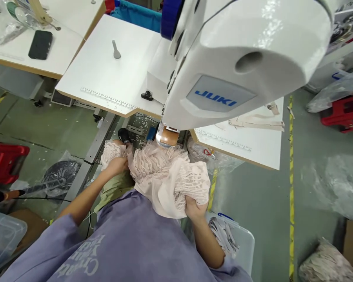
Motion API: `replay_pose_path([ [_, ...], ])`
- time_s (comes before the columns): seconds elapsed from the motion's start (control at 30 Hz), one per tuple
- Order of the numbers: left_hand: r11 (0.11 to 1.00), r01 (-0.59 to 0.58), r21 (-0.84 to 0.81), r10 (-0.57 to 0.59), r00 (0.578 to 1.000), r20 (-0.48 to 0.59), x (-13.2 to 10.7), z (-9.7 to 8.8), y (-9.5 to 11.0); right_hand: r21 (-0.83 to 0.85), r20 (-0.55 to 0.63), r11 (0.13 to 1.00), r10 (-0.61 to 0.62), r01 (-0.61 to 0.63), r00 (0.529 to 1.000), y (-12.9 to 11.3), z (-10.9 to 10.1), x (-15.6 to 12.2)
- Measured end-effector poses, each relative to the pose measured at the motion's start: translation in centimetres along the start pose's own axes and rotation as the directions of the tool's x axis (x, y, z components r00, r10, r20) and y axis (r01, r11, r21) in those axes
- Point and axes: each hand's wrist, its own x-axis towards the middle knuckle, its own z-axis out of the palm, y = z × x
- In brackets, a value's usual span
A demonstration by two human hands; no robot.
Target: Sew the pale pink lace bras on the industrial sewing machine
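Pale pink lace fabric point(155, 160) lies bunched across my lap, below the needle end of a white JUKI sewing machine point(223, 78). My left hand point(117, 166) is closed on the gathered left part of the lace. On the other side, my right hand point(195, 208) grips the lower right edge, where an openwork panel spreads over the fingers. The fingertips of both hands are partly hidden by the cloth. Just above the fabric is the machine's curved metal and orange-brown front part point(168, 137); whether the lace touches it I cannot tell.
The white machine table point(106, 66) carries a ruler strip point(108, 98) and a grey peg point(116, 50). Beige strips point(257, 123) lie on its right part. A clear bin point(245, 243) stands by my right elbow. Red stools point(6, 162) and plastic bags are around.
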Motion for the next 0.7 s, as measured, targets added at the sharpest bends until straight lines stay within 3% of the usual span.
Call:
replay_pose_path([
  [0.1, 0.992, 0.004, -0.124, -0.019, 0.993, -0.118, -2.9, -5.4, 3.3, -0.023, 0.076, 0.996, -0.084, 0.085, 0.994, -1.2, 0.4, 1.5],
  [0.13, 0.93, -0.111, -0.35, 0.069, 0.989, -0.131, -3.8, -6.9, 5.0, -0.04, 0.113, 0.992, -0.113, 0.118, 0.987, -1.8, 0.5, 2.2],
  [0.17, 0.805, -0.234, -0.545, 0.21, 0.972, -0.107, -4.4, -8.1, 6.8, -0.059, 0.17, 0.985, -0.152, 0.164, 0.974, -2.5, 0.5, 2.9],
  [0.23, 0.583, -0.298, -0.756, 0.456, 0.89, 0.002, -5.0, -9.6, 10.2, -0.089, 0.346, 0.954, -0.239, 0.286, 0.907, -4.2, 0.3, 4.5],
  [0.3, 0.492, -0.226, -0.841, 0.591, 0.796, 0.132, -4.6, -10.2, 12.7, -0.135, 0.525, 0.916, -0.256, 0.377, 0.812, -6.1, -0.4, 5.8],
  [0.4, 0.497, -0.14, -0.857, 0.626, 0.741, 0.242, -3.4, -10.1, 14.4, -0.236, 0.679, 0.899, -0.118, 0.368, 0.724, -8.8, -2.2, 6.9],
  [0.5, 0.493, -0.126, -0.861, 0.655, 0.705, 0.272, -2.6, -9.5, 15.1, -0.322, 0.788, 0.919, 0.126, 0.229, 0.603, -10.2, -4.4, 7.7],
  [0.53, 0.495, -0.138, -0.858, 0.657, 0.706, 0.266, -2.5, -9.3, 15.3, -0.353, 0.804, 0.92, 0.204, 0.171, 0.559, -10.3, -5.0, 8.0],
  [0.57, 0.509, -0.165, -0.845, 0.643, 0.726, 0.246, -2.5, -9.1, 15.5, -0.389, 0.792, 0.914, 0.269, 0.114, 0.548, -10.2, -5.4, 8.3],
  [0.6, 0.539, -0.206, -0.817, 0.614, 0.76, 0.214, -2.5, -9.0, 15.8, -0.423, 0.75, 0.904, 0.312, 0.06, 0.583, -9.9, -5.6, 8.8],
  [0.67, 0.618, -0.306, -0.724, 0.555, 0.822, 0.127, -2.8, -9.0, 16.5, -0.44, 0.584, 0.898, 0.306, -0.023, 0.752, -9.1, -5.2, 9.7],
  [0.7, 0.65, -0.358, -0.67, 0.545, 0.834, 0.083, -3.0, -9.2, 16.9, -0.418, 0.483, 0.908, 0.257, -0.038, 0.837, -8.7, -4.7, 10.3],
])
